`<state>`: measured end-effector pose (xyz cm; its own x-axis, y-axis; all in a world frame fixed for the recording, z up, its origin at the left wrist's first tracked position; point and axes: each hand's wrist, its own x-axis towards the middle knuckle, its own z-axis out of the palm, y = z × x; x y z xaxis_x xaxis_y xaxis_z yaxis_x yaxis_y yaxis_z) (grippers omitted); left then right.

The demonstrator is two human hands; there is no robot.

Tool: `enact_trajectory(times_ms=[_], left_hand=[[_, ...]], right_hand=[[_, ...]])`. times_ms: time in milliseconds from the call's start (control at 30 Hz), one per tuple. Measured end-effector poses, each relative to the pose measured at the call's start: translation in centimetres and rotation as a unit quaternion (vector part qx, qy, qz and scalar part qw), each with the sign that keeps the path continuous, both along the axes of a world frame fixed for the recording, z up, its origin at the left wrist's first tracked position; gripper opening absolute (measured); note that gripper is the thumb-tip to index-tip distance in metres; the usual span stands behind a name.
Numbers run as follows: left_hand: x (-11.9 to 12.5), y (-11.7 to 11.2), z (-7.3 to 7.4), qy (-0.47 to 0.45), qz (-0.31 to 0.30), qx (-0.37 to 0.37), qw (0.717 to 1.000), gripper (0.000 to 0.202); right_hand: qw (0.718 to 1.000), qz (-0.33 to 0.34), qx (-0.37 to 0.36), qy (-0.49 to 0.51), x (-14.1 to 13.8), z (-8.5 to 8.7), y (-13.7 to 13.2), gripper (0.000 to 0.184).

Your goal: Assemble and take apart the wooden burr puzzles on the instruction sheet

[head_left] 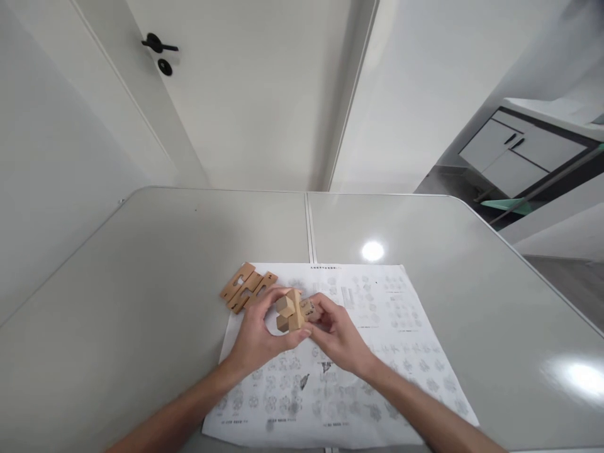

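Observation:
Both hands hold a partly joined wooden puzzle (pixel 292 311) of notched light-brown bars just above a printed instruction sheet (pixel 377 314). My left hand (pixel 257 336) wraps the puzzle from the left, thumb and fingers pinched on it. From the right, my right hand (pixel 333 333) closes its fingertips on a bar end. Three loose notched wooden bars (pixel 247 287) lie side by side at the sheet's top left corner, a little beyond my left hand.
The sheet lies on a grey table (pixel 141 283) with a seam down its middle. A white wall and a door with a black handle (pixel 158 45) stand behind the table. A cabinet (pixel 514 154) is off to the right.

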<state>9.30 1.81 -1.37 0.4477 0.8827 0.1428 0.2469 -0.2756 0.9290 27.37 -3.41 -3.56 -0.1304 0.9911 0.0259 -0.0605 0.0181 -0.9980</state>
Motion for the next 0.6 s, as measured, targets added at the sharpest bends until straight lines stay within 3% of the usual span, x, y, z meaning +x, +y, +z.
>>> enact_trajectory(times_ms=[133, 267, 600], left_hand=[[-0.2, 0.1, 0.3, -0.003, -0.03, 0.018, 0.999, 0.043], [-0.2, -0.2, 0.6, -0.013, -0.083, -0.011, 0.996, 0.052], [0.0, -0.9, -0.3, -0.048, -0.067, -0.055, 0.995, 0.053]], right_hand=[[0.999, 0.052, 0.005, 0.005, -0.1, 0.3, 0.0, 0.031], [0.997, 0.079, -0.001, -0.011, -0.3, 0.7, -0.2, 0.037], [0.995, 0.031, 0.059, -0.081, -0.6, -0.8, -0.7, 0.029]])
